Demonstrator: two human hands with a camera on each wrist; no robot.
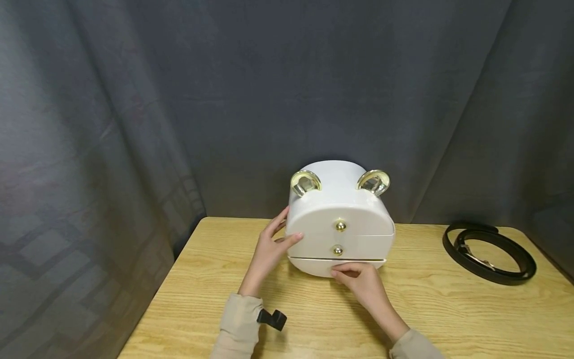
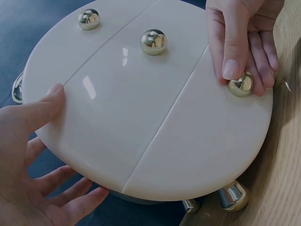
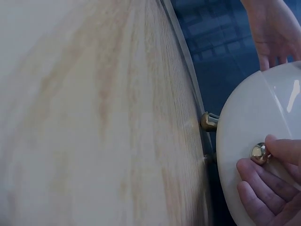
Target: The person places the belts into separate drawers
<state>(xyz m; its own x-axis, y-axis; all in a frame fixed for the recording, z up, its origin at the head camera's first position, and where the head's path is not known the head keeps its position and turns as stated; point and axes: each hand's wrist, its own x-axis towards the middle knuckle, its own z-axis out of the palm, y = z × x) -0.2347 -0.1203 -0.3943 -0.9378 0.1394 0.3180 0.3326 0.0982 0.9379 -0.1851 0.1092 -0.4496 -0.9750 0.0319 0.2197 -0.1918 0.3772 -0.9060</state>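
Note:
A white, round-fronted drawer box (image 1: 323,227) with gold ear-shaped pieces (image 1: 374,182) on top stands on the table. Gold knobs (image 2: 154,42) run down the middle of its front. My left hand (image 1: 270,248) steadies the box at its left side, thumb on the front face and fingers along the side wall. At the lowest drawer (image 1: 309,265), my right hand (image 1: 360,282) pinches the bottom gold knob (image 3: 260,153) between thumb and fingers. A thin dark gap shows above that drawer in the head view. Short gold feet (image 2: 233,196) show under the box.
A coiled black belt (image 1: 506,276) with a metal buckle lies at the right of the wooden table (image 1: 202,279). Dark grey curtains (image 1: 269,99) hang behind and to the left. A black strap piece (image 1: 272,319) sticks out from my left sleeve.

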